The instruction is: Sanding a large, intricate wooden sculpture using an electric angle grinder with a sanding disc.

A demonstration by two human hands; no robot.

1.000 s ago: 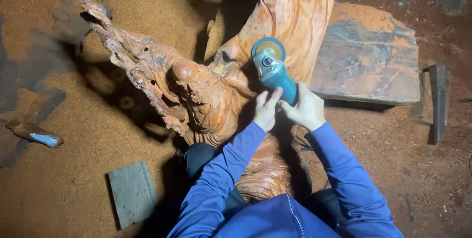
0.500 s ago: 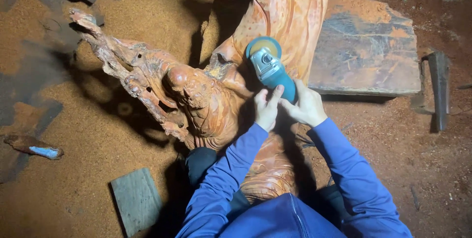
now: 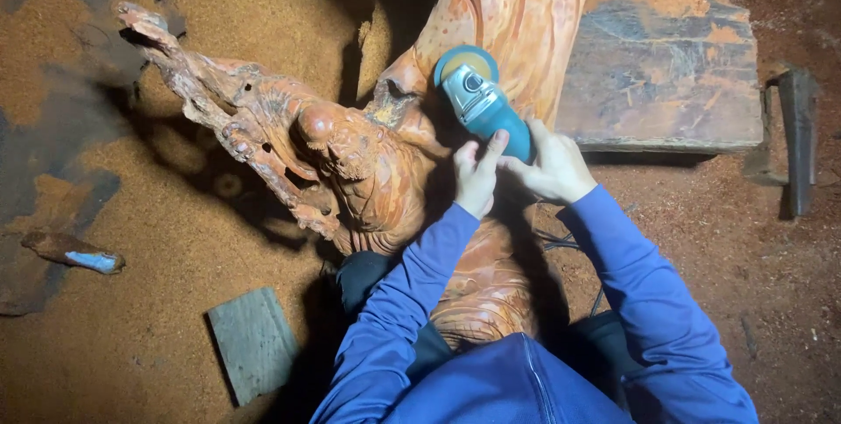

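A large reddish wooden carving (image 3: 368,170) stands between my knees, with a figure's head and a gnarled branch reaching up left. A teal angle grinder (image 3: 482,104) with a round sanding disc rests against the carving's smooth upper part (image 3: 526,12). My left hand (image 3: 477,179) grips the grinder's body from the left. From the right, my right hand (image 3: 552,166) wraps the grinder's rear handle. Both arms wear blue sleeves.
Sawdust covers the ground. A thick wooden slab (image 3: 666,65) lies at the right, with a dark hammer-like tool (image 3: 797,144) beyond it. A small grey board (image 3: 254,345) lies at lower left, and a tool with a pale blue end (image 3: 74,253) at far left.
The grinder and both hands have stayed on the same spot of the carving. The view has shifted slightly; nothing else moved.
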